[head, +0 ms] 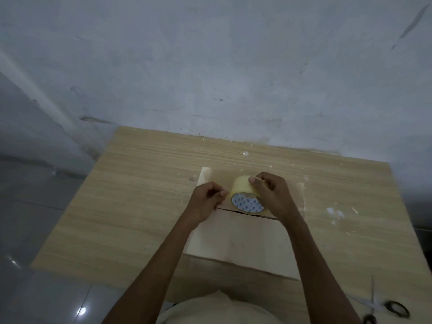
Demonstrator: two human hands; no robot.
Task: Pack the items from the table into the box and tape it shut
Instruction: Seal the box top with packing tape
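Note:
A cardboard box (236, 242) lies on the wooden table (131, 202) with its top flaps folded down, a seam running across the top. Above the seam is a roll of pale yellow tape (243, 195) with a white, blue-printed core. My right hand (271, 195) grips the roll from the right, thumb on its top edge. My left hand (208, 199) is just left of the roll, its fingers curled and pinched together at the roll's side, apparently on the tape's loose end, which is too thin to make out.
Scissors (385, 309) with black handles lie at the table's near right corner. White specks and scraps dot the tabletop on the right. A grey wall stands right behind the table, and tiled floor shows to the left.

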